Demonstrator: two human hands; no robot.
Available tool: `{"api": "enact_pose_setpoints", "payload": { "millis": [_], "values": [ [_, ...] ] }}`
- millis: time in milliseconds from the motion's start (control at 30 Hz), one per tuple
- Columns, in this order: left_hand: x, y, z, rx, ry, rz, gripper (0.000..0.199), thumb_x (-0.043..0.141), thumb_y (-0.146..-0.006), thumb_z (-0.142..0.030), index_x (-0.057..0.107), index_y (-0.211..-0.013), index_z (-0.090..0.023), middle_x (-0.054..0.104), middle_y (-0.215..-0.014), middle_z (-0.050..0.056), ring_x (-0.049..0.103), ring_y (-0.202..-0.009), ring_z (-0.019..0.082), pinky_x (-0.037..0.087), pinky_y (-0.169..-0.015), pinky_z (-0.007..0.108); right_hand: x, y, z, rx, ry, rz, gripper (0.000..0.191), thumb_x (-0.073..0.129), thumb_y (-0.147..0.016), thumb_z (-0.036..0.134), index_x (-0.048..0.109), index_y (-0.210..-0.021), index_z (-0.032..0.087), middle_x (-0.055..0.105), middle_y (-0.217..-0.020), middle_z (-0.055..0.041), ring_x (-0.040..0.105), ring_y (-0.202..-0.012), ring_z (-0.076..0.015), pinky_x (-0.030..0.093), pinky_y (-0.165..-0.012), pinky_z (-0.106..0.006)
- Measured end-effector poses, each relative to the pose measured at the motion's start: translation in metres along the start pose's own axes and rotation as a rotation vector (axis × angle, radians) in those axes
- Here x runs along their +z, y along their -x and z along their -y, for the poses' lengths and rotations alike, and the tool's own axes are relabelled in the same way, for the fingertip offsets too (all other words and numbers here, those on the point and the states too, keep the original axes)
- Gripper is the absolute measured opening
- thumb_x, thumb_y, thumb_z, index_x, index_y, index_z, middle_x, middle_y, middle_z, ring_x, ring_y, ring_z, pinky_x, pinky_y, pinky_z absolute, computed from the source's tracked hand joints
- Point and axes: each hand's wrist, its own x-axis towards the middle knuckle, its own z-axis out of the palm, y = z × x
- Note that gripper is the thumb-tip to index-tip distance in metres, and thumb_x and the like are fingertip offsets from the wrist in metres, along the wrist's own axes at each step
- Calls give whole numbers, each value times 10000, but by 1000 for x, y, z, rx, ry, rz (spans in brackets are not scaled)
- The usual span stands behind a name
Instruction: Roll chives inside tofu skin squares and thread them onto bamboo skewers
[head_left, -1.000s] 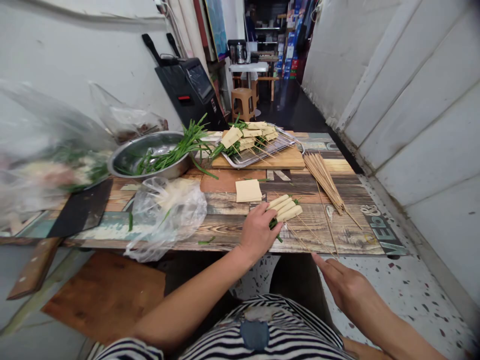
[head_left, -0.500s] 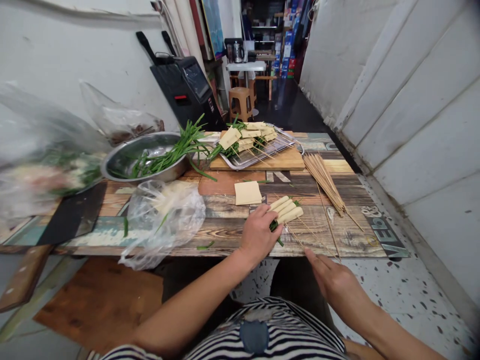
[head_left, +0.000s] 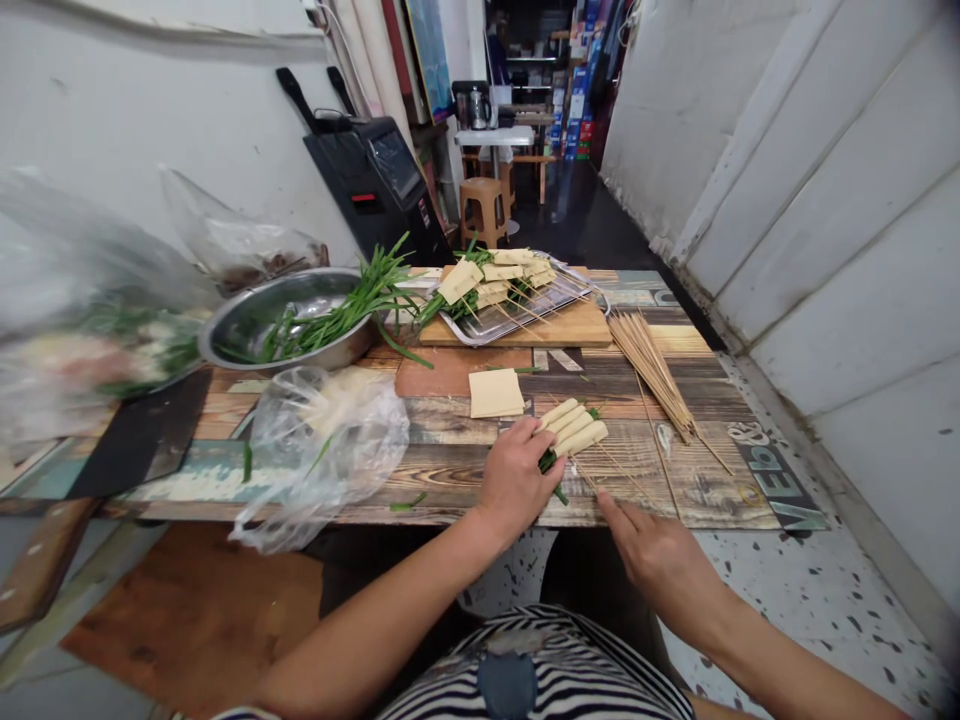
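Several pale rolls (head_left: 576, 428) with green stalks inside lie side by side near the table's front edge. My left hand (head_left: 519, 468) presses on their left ends, its fingers curled over them. A thin wooden skewer (head_left: 585, 473) runs from the rolls to the fingertips of my right hand (head_left: 646, 545), which pinches its near end. Another skewer passes through or under the rolls; which one, I cannot tell. Behind my left hand lies a small stack of pale square sheets (head_left: 496, 392).
A skewer bundle (head_left: 654, 375) lies right. Behind, a metal tray (head_left: 480, 331) of sheet-and-greens skewers rests on a wooden board (head_left: 592, 328). Leftward are a steel bowl (head_left: 300, 355) of green stalks, a plastic bag (head_left: 360, 440) and a cleaver (head_left: 142, 440).
My right hand has moved slightly left, closer to the rolls, with the skewer in its fingers. My left hand stays on the rolls.
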Motion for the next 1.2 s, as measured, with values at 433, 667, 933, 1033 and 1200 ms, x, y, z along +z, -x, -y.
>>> {"api": "enact_pose_setpoints", "payload": {
  "millis": [433, 667, 933, 1033, 1200],
  "values": [
    [3, 5, -3, -7, 4, -47, 143, 714, -711, -198, 621, -815, -167, 624, -954, 87, 602, -906, 244, 534, -780, 382, 9, -31, -6, 109, -19, -6, 294, 414, -837, 40, 621, -1004, 166, 615, -740, -47, 563, -547, -154, 447, -502, -288],
    [-5, 7, -1, 10, 104, -312, 212, 636, -818, -252, 672, -996, -142, 625, -1138, 153, 607, -1027, 288, 520, -879, 436, 6, -19, -26, 229, -138, -51, 288, 400, -923, 330, 537, -711, 191, 554, -864, -104, 558, -772, -224, 481, -704, -385],
    [-64, 43, 12, 134, 194, -475, 295, 510, -844, -59, 641, -1080, -178, 693, -995, 76, 635, -955, 172, 538, -872, 336, -16, -11, -30, 311, -547, 51, 320, 385, -924, 373, 450, -647, 226, 526, -686, -40, 549, -626, -184, 492, -567, -324],
    [-85, 64, 9, 193, 147, -508, 365, 535, -807, -12, 620, -1122, -176, 687, -966, 78, 631, -921, 156, 539, -843, 304, -43, -24, -35, 203, -579, -32, 228, 431, -901, 353, 497, -707, 252, 582, -795, -62, 604, -718, -206, 515, -595, -316],
    [-107, 75, 5, 298, 109, -474, 411, 539, -783, 15, 583, -1160, -143, 673, -938, 101, 614, -895, 170, 543, -795, 319, -74, -119, -64, 41, -283, -251, 225, 476, -886, 370, 529, -739, 208, 592, -1066, -102, 610, -902, -213, 494, -758, -332]
  ]
}}
